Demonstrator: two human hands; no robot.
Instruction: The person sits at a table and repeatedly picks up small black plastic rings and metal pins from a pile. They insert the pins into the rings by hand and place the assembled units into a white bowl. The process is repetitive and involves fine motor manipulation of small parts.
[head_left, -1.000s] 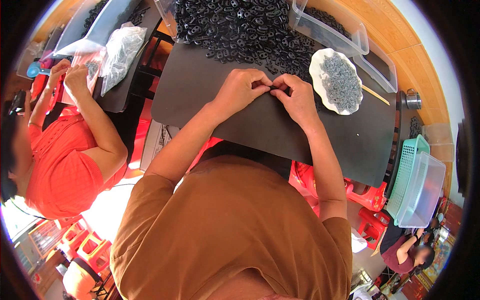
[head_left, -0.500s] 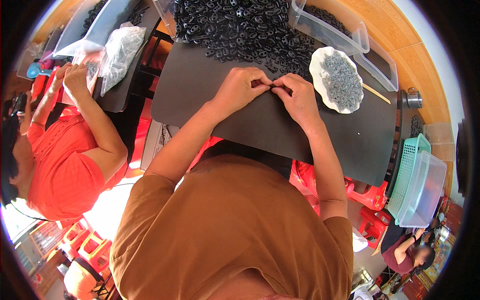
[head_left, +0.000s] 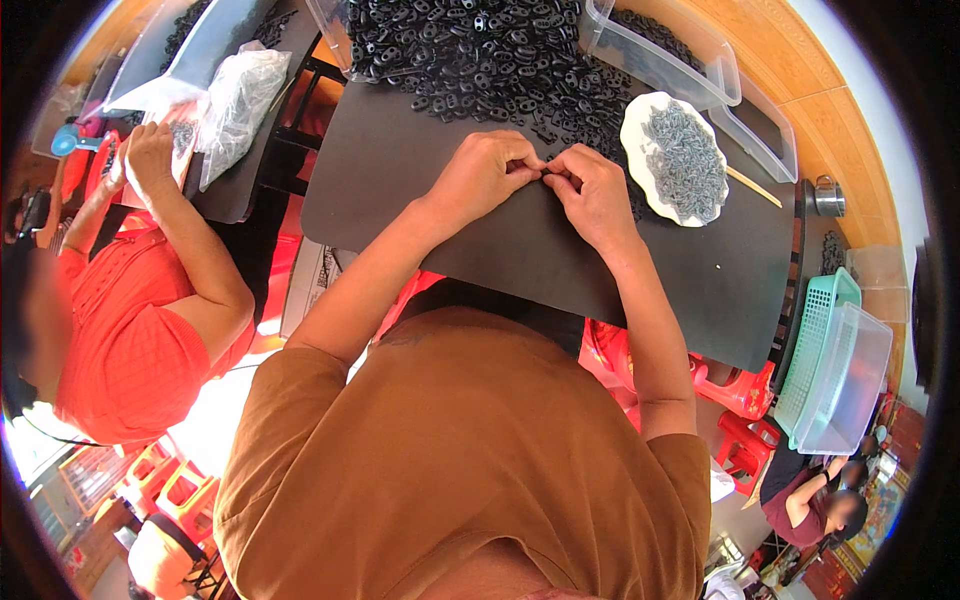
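Note:
My left hand (head_left: 486, 170) and my right hand (head_left: 592, 192) meet fingertip to fingertip above the dark table (head_left: 400, 180). Thumb and forefinger of each are pinched together. A tiny dark thing shows between the tips, too small and covered to name. Just beyond the hands spreads a heap of small black oval plastic pieces (head_left: 470, 45) with holes in them. To the right of my right hand stands a white scalloped plate (head_left: 636, 135) loaded with many small grey pieces (head_left: 684, 165).
Clear plastic bins (head_left: 690, 85) stand at the back right, near a thin wooden stick (head_left: 752, 186) and a metal cup (head_left: 829, 196). A green basket (head_left: 808, 350) hangs beyond the right edge. At left, a person in red (head_left: 150, 330) works beside a plastic bag (head_left: 240, 110).
My hands stay nearly in place, with their fingertips still together and only slight finger movement. The person at left has shifted their hands and head a little.

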